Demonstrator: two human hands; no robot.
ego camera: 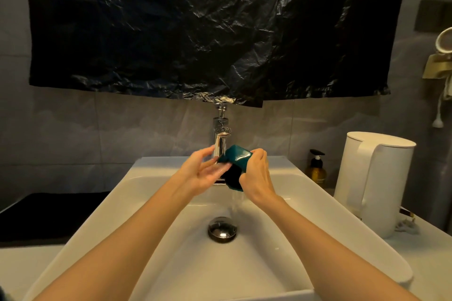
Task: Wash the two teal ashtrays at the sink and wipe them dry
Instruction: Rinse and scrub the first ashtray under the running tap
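One teal ashtray [238,157] is held tilted over the far part of the sink [305,215], just in front of the tap [221,134]. It is grasped at its right side by the right hand [256,176], with the fingers curled round its edge. The left hand [203,173] is released, its fingers nearly straight and the tips laid against the ashtray's left edge. Water [236,203] is seen running from the ashtray into the basin, just beside the drain [222,230]. A white kettle [374,178] and a soap bottle [316,168] are stood on the bench [428,252] to the right.
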